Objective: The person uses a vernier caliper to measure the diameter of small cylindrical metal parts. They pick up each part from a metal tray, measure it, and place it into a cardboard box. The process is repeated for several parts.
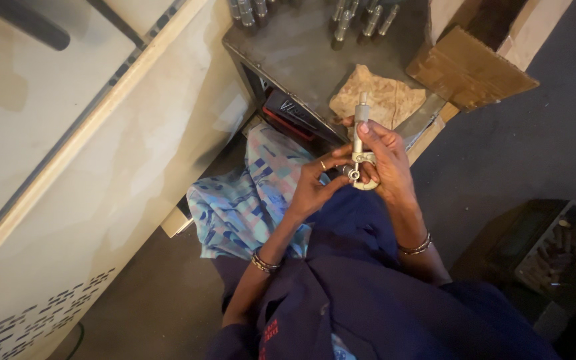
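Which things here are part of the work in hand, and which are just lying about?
In hand:
- micrometer, held by right hand
- small metal part at its frame, pinched by left hand

Lying about:
- crumpled rag
- metal cylinders on the table
- cardboard piece
- patterned cloth

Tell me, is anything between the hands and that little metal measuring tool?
No, nothing visible stands between them. The right hand already holds the metal measuring tool upright, and the left hand has its fingertips on the small metal piece at the tool's lower end. The crumpled cloth lies behind on the metal table.
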